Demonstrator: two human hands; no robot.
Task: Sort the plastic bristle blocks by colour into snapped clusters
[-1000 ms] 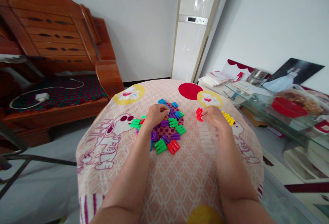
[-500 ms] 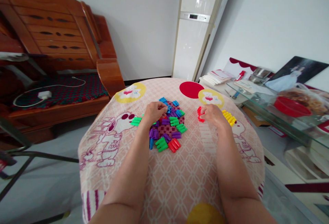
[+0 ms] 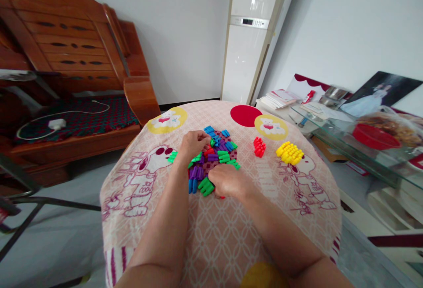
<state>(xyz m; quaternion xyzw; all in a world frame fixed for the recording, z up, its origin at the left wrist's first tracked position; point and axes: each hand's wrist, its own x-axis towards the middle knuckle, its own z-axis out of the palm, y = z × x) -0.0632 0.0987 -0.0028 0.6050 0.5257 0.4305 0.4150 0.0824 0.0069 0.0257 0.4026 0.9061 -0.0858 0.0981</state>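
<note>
Near: the right hand (image 3: pixel 228 181), newly shifted leftward, curls beside a green piece (image 3: pixel 206 186); its grip cannot be told. Beyond: the left hand (image 3: pixel 194 142) bends over mixed pieces (image 3: pixel 197 173), grip likewise unclear. Right: yellow cluster (image 3: pixel 290 153); farther, red cluster (image 3: pixel 259 147), now released, handling there apparently paused.
</note>
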